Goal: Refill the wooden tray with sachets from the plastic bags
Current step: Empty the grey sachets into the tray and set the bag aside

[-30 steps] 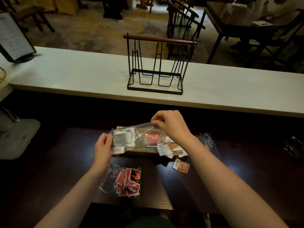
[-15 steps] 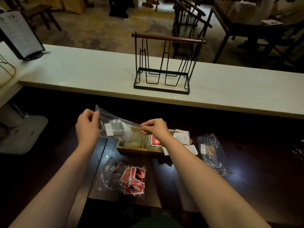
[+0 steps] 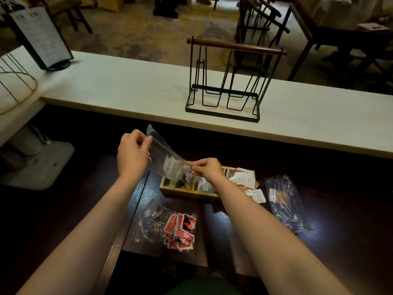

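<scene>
Your left hand [image 3: 133,155] fingers pinch the raised upper corner of a clear plastic bag of pale sachets [image 3: 164,160]; your right hand [image 3: 207,170] fingers pinch its lower end, tilted over the left compartment of the rectangular wooden tray [image 3: 185,191] on the dark surface [image 3: 340,209].

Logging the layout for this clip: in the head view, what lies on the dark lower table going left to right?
Bag of red sachets → wooden tray → loose sachets spilled at its right end → nearly empty plastic bag.
</scene>
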